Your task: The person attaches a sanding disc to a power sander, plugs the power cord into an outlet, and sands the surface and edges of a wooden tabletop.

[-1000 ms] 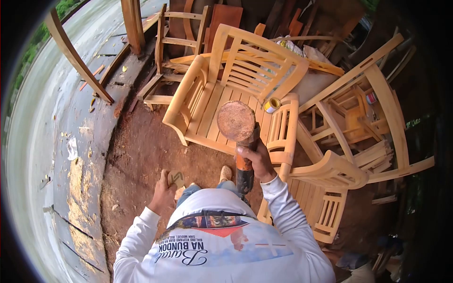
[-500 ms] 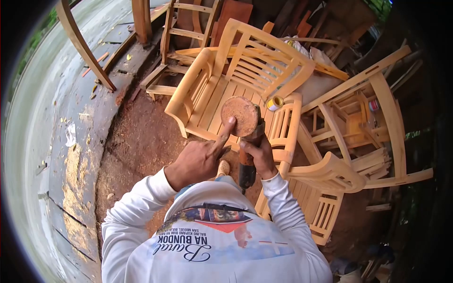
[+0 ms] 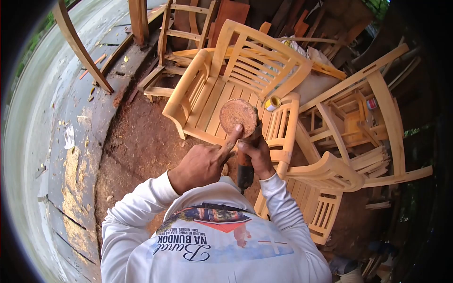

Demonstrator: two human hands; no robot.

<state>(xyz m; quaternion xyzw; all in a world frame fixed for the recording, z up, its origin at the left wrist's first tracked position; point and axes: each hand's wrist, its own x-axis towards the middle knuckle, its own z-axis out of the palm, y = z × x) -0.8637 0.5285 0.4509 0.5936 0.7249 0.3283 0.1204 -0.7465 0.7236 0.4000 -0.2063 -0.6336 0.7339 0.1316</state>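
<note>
Rust-brown abrasive: one round sanding disc [image 3: 238,117], worn and dusty, with its face turned up toward the camera. It is mounted on a power sander [image 3: 245,175] with a dark body and an orange band. The sander is held upright at the middle of the scene, over the near edge of a chair seat.

Head view, entries:

1. Hazard, as judged. A bare fingertip rests on the abrasive. The disc's grain shows sharp, so it looks at rest. If the switch were nudged under the gripping hand, the disc would scrape skin at once. The white sleeve cuffs sit near the disc and could catch. No cord is in view, so a snag cannot be ruled out.

2. Right hand [image 3: 256,158]. The fingers are wrapped tight round the sander's neck just under the disc, clamped fully closed.

3. Left hand [image 3: 200,165]. The index finger [image 3: 233,136] is stretched out with its tip on the disc's near rim. The other fingers curl loosely inward and hold nothing.

4. Armchair [image 3: 203,101]. Pale unfinished wood with a slatted back and seat, just beyond the hands.

5. Small yellow-rimmed tin [image 3: 272,103] on the armchair's seat beside its right armrest.

6. Second chair [image 3: 330,172] to the near right, crowded against an upended frame [image 3: 377,99] further right.

7. Earth floor [image 3: 137,141], red-brown and strewn with sawdust.

8. Grey pavement [image 3: 42,141] at far left.
</note>
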